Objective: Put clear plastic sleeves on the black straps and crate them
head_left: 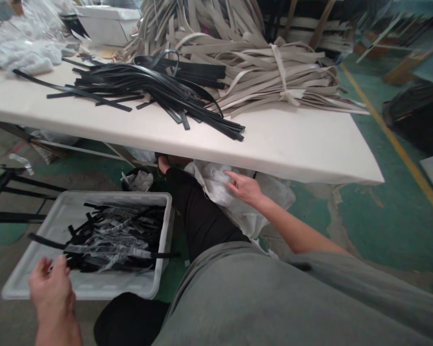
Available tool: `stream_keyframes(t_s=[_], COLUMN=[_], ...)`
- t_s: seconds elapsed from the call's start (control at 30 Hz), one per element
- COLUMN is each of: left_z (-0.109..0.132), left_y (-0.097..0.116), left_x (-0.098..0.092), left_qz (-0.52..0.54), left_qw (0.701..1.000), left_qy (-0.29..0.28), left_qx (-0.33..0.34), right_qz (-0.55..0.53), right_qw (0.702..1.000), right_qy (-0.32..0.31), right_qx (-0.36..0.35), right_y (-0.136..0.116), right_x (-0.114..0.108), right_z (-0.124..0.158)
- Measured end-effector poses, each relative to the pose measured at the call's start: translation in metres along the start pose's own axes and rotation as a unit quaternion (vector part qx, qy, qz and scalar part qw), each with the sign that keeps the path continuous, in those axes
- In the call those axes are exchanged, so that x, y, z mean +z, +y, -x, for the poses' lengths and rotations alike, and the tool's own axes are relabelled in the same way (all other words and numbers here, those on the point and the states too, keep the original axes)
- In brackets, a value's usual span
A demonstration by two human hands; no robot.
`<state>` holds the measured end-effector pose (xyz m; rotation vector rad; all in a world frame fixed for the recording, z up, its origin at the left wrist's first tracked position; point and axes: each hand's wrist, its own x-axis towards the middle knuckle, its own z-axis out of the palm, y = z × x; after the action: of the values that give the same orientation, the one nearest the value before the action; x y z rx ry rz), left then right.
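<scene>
My left hand (52, 283) hovers over the near rim of a white plastic bin (79, 286) on the floor, fingers loosely curled around nothing I can see. The bin holds several black strips wrapped in clear plastic (111, 235). My right hand (245, 187) reaches under the table edge, fingers spread on a white plastic bag (220, 192). My black-trousered leg (198, 216) lies between the bin and the bag.
A white table (303, 149) carries a pile of loose black strips (159, 86) and a big tied bundle of beige strips (260, 67). A black metal stand (10, 197) is at left. A black bag (418, 115) lies on the green floor at right.
</scene>
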<state>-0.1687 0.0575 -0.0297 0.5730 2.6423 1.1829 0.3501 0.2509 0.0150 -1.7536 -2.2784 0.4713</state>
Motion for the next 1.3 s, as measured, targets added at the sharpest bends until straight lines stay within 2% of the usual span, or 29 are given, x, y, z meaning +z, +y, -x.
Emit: stream_keyframes(t_s=[0.07,0.13,0.23,0.33,0.4,0.5,0.6,0.67,0.73,0.8,0.87,1.03,1.2,1.3], left_z=[0.014,0.04,0.087,0.131,0.156,0.185,0.205,0.216,0.226,0.234,0.239,0.24,0.235,0.228], left_y=[0.003,0.0,-0.014,-0.026,-0.025,-0.005,0.031,0.057,0.079,0.096,0.107,0.118,0.115,0.109], left_x=[0.006,0.017,0.037,0.052,0.059,0.065,0.07,0.073,0.076,0.08,0.082,0.087,0.093,0.093], left_qz=[0.062,0.118,0.144,0.144,0.147,0.161,0.18,0.201,0.234,0.272,0.304,0.335,0.333,0.367], left_qw=[0.997,0.986,0.961,0.933,0.914,0.895,0.872,0.834,0.779,0.729,0.706,0.715,0.76,0.771], left_qy=[-0.011,-0.085,-0.208,-0.295,-0.345,-0.394,-0.446,-0.507,-0.575,-0.62,-0.625,-0.583,-0.532,-0.486], left_qx=[-0.042,-0.076,-0.113,-0.145,-0.152,-0.13,-0.095,-0.082,-0.085,-0.107,-0.138,-0.19,-0.169,-0.189], right_qz=[0.046,0.06,0.05,0.024,0.003,-0.079,-0.211,-0.237,-0.215,-0.188,-0.171,-0.137,-0.129,-0.14], right_qw=[0.998,0.997,0.997,0.998,0.998,0.996,0.976,0.966,0.96,0.95,0.934,0.905,0.903,0.911], right_qy=[-0.03,-0.042,-0.038,-0.033,-0.032,-0.025,-0.019,-0.035,-0.062,-0.088,-0.111,-0.114,-0.136,-0.15], right_qx=[0.009,0.03,0.046,0.051,0.049,0.017,-0.049,-0.102,-0.168,-0.235,-0.293,-0.385,-0.386,-0.359], right_y=[-0.005,-0.009,-0.009,-0.007,-0.01,-0.024,-0.049,-0.067,-0.083,-0.094,-0.1,-0.103,-0.102,-0.099], right_x=[0.005,0.01,0.013,0.01,0.006,0.002,0.004,0.009,0.016,0.025,0.035,0.056,0.055,0.048], right_z=[-0.007,-0.013,-0.018,-0.014,-0.006,0.015,0.042,0.058,0.072,0.081,0.087,0.092,0.093,0.092])
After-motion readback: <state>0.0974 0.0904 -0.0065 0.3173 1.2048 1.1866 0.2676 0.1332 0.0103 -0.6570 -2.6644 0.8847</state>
